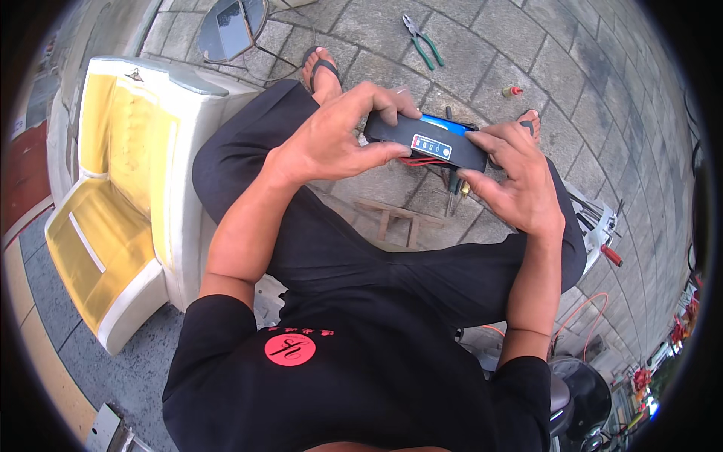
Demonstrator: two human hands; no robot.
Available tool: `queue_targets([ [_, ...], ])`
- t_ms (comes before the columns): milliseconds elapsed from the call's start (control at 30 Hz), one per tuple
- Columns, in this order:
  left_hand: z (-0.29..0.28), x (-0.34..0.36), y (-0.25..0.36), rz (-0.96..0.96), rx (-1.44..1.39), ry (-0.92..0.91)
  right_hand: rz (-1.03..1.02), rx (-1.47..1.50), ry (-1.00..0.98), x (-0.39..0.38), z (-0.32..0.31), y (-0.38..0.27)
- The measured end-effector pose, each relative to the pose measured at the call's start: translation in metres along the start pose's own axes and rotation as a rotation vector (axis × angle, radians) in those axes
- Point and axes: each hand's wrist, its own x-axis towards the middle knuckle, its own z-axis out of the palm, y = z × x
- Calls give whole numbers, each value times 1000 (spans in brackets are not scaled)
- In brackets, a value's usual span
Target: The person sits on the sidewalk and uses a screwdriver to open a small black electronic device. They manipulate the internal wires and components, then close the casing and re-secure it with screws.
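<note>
A battery pack [471, 157] in a curved black case is held up between my two hands, above my spread knees. A small indicator panel [431, 147] is on its near face. Blue wrapping [449, 123] shows along the far side, and red wires [422, 161] hang out underneath. My left hand [339, 135] grips the left end, thumb on the near face and fingers over the top. At the right end, my right hand [520, 177] curls its fingers on the upper edge. Its thumb is below, near the lower edge; whether it touches is unclear.
Green-handled pliers [422, 44] and a small red-topped bottle [512, 92] lie on the paving. Tools, partly hidden, lie beneath the pack. A yellow-and-white seat [128, 143] stands at my left, with a round mirror [233, 29] beyond. A red handle [611, 256] sticks out at right.
</note>
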Motion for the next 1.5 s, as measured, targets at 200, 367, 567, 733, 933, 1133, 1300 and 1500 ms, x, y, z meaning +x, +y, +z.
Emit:
queue_targets([
  [200,0,-1,1,-72,-10,-9,18,21,-9,0,0,1],
  [367,-6,-5,-3,-29,62,-4,17,21,-5,0,0,1],
  [567,-17,-8,1,-15,131,2,29,19,-12,0,0,0],
  [733,-19,-8,-1,-3,122,3,23,15,-11,-1,0,1],
  [933,-13,-11,-5,-70,-21,12,26,10,-13,0,0,2],
  [1133,-10,-12,-4,-104,-44,3,33,11,-16,-1,0,3],
  [1300,-17,-13,-7,-156,-69,-33,40,6,-27,-1,-1,3],
  [1500,-22,-16,-5,-201,-72,-46,32,9,-1,-1,0,3],
])
